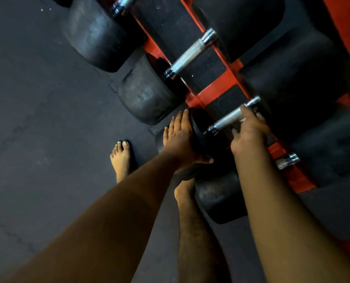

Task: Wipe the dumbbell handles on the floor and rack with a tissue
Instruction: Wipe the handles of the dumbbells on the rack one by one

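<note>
- Right hand (249,129) curled over the far end of a dumbbell handle (228,119), fingers wrapped round the metal; tissue not made out.
- Left hand (180,139) flat, fingers straight, pressed against that dumbbell's near black weight (200,127).
- Four shiny handles counted along the red rack (217,88).
- Two bare feet on dark floor (47,119).

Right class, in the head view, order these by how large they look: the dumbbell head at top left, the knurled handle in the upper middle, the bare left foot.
1. Dumbbell head, clearly largest.
2. Knurled handle and left foot: similar; camera distance differs, so unranked.
</note>
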{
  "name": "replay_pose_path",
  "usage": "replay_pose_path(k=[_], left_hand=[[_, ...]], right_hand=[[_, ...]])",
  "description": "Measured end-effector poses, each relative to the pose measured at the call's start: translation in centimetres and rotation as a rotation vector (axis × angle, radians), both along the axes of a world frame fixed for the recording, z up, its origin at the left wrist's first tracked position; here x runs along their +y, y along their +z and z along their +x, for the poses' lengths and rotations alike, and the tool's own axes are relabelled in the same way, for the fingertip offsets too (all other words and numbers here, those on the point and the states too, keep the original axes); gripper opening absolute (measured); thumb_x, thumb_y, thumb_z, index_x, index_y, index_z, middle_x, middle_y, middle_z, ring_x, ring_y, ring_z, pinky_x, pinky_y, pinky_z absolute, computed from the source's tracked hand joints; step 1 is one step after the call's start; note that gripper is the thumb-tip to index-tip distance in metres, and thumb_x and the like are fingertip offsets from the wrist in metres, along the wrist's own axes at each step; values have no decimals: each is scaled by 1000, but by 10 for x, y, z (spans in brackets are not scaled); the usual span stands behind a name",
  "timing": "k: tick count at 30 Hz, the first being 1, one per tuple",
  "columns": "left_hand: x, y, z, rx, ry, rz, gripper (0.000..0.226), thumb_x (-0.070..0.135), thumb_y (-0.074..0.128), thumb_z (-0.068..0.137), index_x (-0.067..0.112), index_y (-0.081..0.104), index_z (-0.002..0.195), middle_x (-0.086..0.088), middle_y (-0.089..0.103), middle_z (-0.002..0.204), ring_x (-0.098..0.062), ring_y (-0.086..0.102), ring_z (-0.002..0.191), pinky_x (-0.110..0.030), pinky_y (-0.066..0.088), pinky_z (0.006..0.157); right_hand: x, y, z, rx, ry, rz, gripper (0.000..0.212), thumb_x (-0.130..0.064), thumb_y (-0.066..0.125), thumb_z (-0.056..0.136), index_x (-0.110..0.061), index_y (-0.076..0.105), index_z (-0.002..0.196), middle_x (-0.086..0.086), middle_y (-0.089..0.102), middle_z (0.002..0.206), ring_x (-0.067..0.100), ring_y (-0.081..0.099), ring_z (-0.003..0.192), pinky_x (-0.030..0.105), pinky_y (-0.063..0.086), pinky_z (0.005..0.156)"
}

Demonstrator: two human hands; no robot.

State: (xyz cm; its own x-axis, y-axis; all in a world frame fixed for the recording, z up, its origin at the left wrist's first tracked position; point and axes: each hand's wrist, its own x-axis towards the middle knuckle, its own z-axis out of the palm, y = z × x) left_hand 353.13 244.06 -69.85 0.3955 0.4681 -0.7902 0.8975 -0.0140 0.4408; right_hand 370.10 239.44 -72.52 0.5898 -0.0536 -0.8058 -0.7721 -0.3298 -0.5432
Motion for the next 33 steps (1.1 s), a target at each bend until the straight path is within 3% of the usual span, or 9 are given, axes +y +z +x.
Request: replay_pose_path(k=[3,7,11,14,18,22,27,30,33], left_hand=[[0,-1,-1,4,-7,4,159,55,96,47,18,-8,161,0,-4,170,-19,-8,156,-48,1,127],[-1,-1,-1,-2,-9,0,159,55,96,47,18,-8,160,0,-5,170,-19,-9,156,-47,0,126],[-1,0,-1,-1,3,3,159,55,96,46,18,-8,161,0,-4,170,-19,-9,156,-47,0,127],[-1,0,-1,-2,1,9,159,56,96,45,18,-7,161,0,-4,170,-19,-9,156,-47,0,127],[-2,-1,-2,-6,-2,5,159,55,96,46,19,-7,161,1,-5,170,-18,-9,156,-46,0,127],[-1,-1,-1,2,-4,6,158,55,96,47,20,-9,160,2,-6,170,-18,-9,156,-46,0,127],[-3,-1,-2,-1,7,0,158,54,96,47,20,-8,160,2,-5,170,-17,-9,156,-48,1,127],[-2,0,-1,0,4,-2,158,54,96,47,19,-8,161,2,-5,170,-17,-9,156,-48,1,126],[-1,3,-1,-3,-2,4,157,54,96,48,19,-7,161,3,-4,169,-17,-9,156,-48,1,127]], right_hand=[[-5,2,-8,6,-16,5,34,-16,72,88,-15,63,120,3,69,110,13,66,87,32,53,74],[8,-6,4,117,24,62,15,-24,75,87,-19,62,93,-2,66,84,10,65,71,27,52,62],[-7,-1,-21,36,272,-85,42,-41,78,72,-25,58,105,5,69,108,22,69,96,41,57,85],[-13,5,-29,89,309,-89,52,-40,80,67,-19,62,111,8,71,104,24,70,92,38,57,78],[5,-13,6,139,-32,178,6,-21,68,92,-17,64,92,-2,64,85,12,63,77,27,50,72],[-9,-19,-13,193,155,222,8,-19,67,94,-16,62,89,-2,64,78,13,65,75,31,54,75],[-22,-20,-7,130,156,197,22,-31,71,90,-17,66,106,2,72,102,16,68,96,36,55,89],[-39,-23,-24,26,623,-188,57,-55,68,85,-11,61,122,12,68,120,27,65,111,44,52,99],[-59,-26,-44,-73,955,-292,33,-40,58,93,-10,66,105,16,71,107,29,67,98,48,55,90]])
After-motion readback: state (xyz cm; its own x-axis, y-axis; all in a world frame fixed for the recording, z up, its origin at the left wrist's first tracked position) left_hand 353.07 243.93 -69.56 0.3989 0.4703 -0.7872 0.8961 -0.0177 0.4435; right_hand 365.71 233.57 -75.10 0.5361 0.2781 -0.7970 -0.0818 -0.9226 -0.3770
